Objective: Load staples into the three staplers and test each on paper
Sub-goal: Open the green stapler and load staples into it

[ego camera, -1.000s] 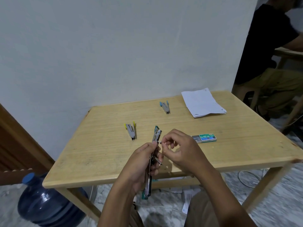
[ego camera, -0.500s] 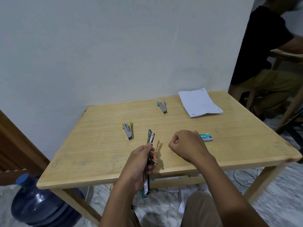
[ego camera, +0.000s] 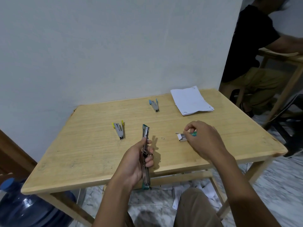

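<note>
My left hand [ego camera: 137, 161] grips a green-ended stapler [ego camera: 145, 138] swung fully open, its metal rail pointing away over the table's front edge. My right hand [ego camera: 201, 138] hovers over the small staple box [ego camera: 182, 137], whose tray is slid out to the left, with fingertips curled at the box's top. A tiny loose staple piece [ego camera: 162, 138] lies between the stapler and the box. A yellow-tipped stapler [ego camera: 119, 129] lies to the left and a blue-tipped stapler [ego camera: 155, 105] sits farther back. A stack of white paper [ego camera: 190, 100] rests at the back right.
The wooden table [ego camera: 91, 154] stands against a white wall. A blue water jug [ego camera: 23, 208] sits on the floor at lower left. A seated person [ego camera: 252, 51] is at another table to the right. Paper scraps litter the floor below.
My right hand left the stapler and moved right to the staple box, whose tray now sticks out. A small staple piece now lies on the table. My left hand keeps the open stapler.
</note>
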